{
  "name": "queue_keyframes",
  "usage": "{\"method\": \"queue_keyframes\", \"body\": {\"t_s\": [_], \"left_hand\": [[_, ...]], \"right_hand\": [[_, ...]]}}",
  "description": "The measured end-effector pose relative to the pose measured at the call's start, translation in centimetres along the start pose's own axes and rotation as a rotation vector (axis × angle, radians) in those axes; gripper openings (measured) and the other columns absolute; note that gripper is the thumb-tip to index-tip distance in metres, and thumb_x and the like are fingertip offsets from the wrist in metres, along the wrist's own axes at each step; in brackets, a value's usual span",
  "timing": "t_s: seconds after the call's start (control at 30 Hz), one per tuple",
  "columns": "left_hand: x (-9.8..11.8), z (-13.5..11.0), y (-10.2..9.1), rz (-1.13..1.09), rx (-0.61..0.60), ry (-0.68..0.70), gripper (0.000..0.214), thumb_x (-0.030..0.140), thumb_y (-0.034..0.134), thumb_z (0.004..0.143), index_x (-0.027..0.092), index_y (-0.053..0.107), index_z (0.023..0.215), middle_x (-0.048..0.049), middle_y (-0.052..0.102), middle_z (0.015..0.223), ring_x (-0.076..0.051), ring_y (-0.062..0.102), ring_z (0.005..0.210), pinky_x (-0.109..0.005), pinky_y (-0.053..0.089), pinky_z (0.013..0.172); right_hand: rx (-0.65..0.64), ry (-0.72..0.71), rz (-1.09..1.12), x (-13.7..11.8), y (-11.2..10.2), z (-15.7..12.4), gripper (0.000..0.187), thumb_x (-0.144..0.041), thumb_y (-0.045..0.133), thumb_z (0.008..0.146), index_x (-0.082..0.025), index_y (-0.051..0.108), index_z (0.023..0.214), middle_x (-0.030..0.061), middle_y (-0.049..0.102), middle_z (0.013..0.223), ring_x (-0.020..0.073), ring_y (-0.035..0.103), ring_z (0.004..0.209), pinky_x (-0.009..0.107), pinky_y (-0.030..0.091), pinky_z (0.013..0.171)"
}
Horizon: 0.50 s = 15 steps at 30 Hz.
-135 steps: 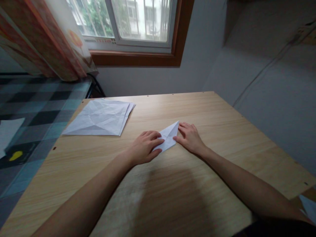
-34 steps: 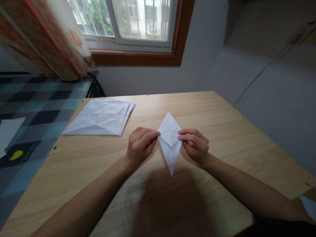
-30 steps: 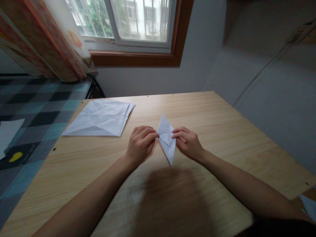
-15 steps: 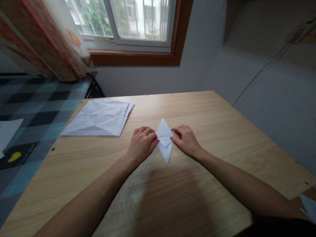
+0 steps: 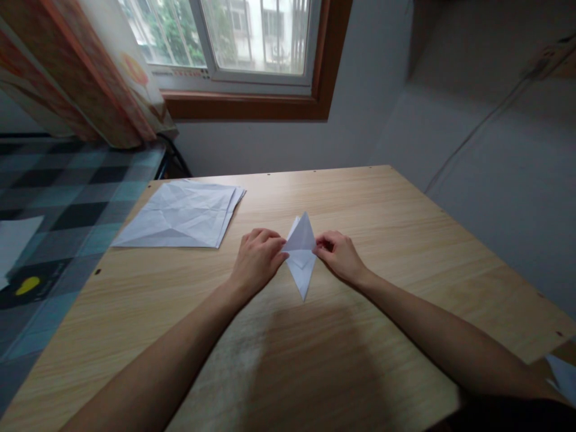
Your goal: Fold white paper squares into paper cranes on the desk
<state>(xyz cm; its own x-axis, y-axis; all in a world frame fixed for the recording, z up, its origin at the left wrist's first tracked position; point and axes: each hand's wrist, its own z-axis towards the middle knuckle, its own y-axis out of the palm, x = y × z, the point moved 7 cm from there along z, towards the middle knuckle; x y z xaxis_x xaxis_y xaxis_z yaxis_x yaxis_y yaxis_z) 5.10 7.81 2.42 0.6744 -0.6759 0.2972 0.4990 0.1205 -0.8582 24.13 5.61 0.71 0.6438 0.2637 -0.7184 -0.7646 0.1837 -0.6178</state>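
Observation:
A small white folded paper [image 5: 301, 255], diamond-shaped with a sharp point toward me, lies near the middle of the wooden table [image 5: 405, 240]. Its far flap is lifted off the table. My left hand [image 5: 257, 261] pinches the paper's left corner with curled fingers. My right hand [image 5: 338, 257] pinches the right corner, fingers closed on the lifted flap.
A stack of creased white paper sheets [image 5: 180, 215] lies at the table's far left. Left of the table is a checked blanket [image 5: 63, 210] with a loose sheet [image 5: 13, 240]. A curtain [image 5: 90, 66] and window [image 5: 238, 42] are beyond; a wall runs along the right.
The folded paper was held up off the table a second ago, then laid flat. Now both hands pinch its side corners and the far flap is raised.

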Motion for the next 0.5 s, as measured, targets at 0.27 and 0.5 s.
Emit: {"method": "queue_keyframes", "body": {"t_s": [0.27, 0.5], "left_hand": [[1.6, -0.4, -0.4, -0.055, -0.009, 0.147, 0.021, 0.010, 0.056, 0.080, 0.021, 0.073, 0.078, -0.0037, 0.074, 0.091, -0.024, 0.061, 0.099, -0.046, 0.044, 0.093], [2.9, -0.4, -0.7, 0.079, -0.089, 0.158, 0.035, 0.053, 0.063, 0.085, 0.020, 0.075, 0.086, -0.0090, 0.073, 0.104, -0.032, 0.059, 0.110, -0.055, 0.039, 0.101]], "right_hand": [[-0.012, -0.218, -0.111, -1.4, 0.3, -0.8, 0.028, 0.000, 0.056, 0.073, -0.022, 0.074, 0.073, 0.0062, 0.077, 0.099, 0.0231, 0.067, 0.096, 0.043, 0.051, 0.089], [-0.103, -0.389, -0.353, -4.0, 0.7, -2.4, 0.016, -0.012, 0.061, 0.082, -0.017, 0.075, 0.087, 0.0110, 0.074, 0.092, 0.0268, 0.063, 0.092, 0.045, 0.049, 0.087]]}}
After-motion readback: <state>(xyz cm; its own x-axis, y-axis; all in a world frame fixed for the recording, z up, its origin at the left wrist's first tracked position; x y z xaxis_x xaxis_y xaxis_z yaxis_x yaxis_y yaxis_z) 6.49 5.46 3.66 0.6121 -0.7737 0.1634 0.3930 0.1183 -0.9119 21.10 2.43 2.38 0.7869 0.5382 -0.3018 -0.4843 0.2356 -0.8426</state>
